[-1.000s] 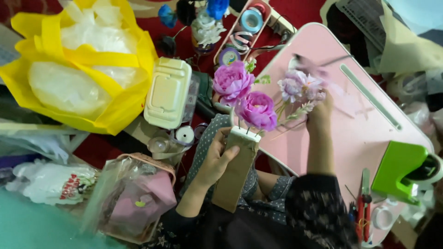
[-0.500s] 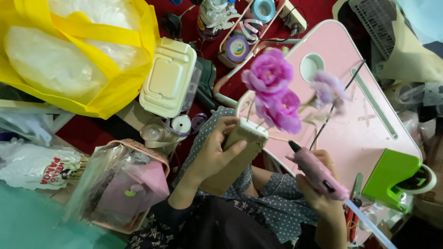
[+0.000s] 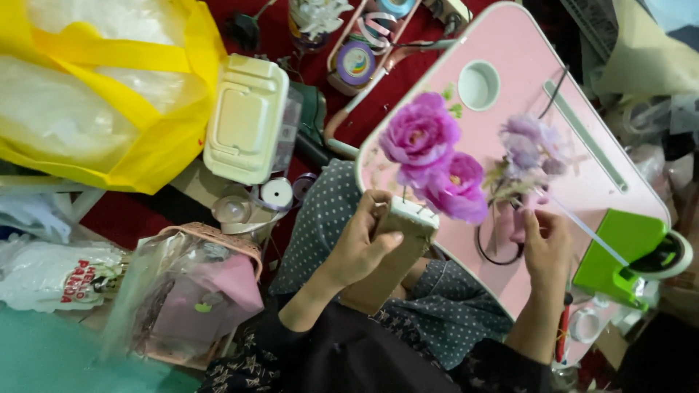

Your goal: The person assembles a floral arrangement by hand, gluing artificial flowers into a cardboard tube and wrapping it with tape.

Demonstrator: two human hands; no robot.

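A tan foam block (image 3: 404,229), roughly rectangular, is held tilted just off the near edge of the pink lap table (image 3: 510,44). 2 magenta fabric flowers (image 3: 437,156) stand from its top on thin stems, leaning over the table. A pale lilac flower sprig (image 3: 528,149) is over the table's middle, just right of them.

Right hand (image 3: 545,247) now up at the pale flowers (image 3: 528,149), glue gun no longer raised.
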